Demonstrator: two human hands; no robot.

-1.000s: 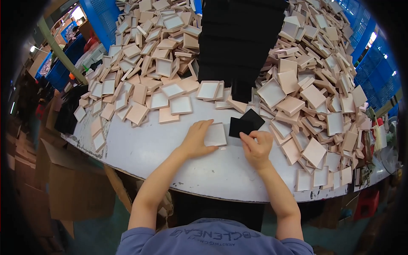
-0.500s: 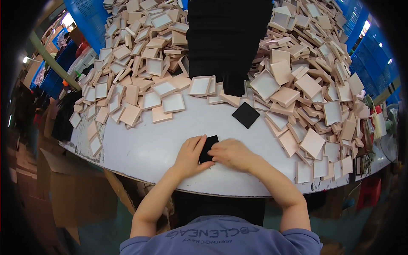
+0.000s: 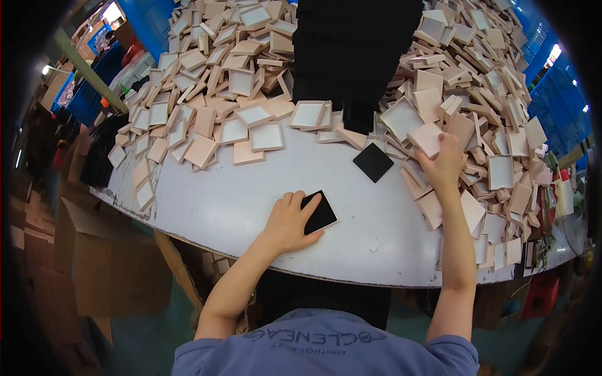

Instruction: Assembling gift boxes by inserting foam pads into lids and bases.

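Observation:
My left hand [image 3: 290, 224] rests on the white table near its front edge. Its thumb and index finger grip a shallow box with a black square pad [image 3: 322, 214] filling its top. Over the heap at the right, my right hand [image 3: 443, 164] is closed on the edge of a pale pink box [image 3: 427, 138]. A loose black square pad [image 3: 373, 162] lies flat between the two hands, nearer the heap. Behind that pad stands a tall black stack [image 3: 356, 50].
Shallow pink boxes with white insides are heaped at the left [image 3: 207, 81] and right [image 3: 483, 81] of the white table [image 3: 251, 194]. Blue plastic crates [image 3: 552, 103] stand behind the heaps. An open cardboard carton [image 3: 119, 263] sits below the table's left edge.
My right hand has left the pad at my left hand and reached up and right to a pink box in the heap. The view has shifted slightly.

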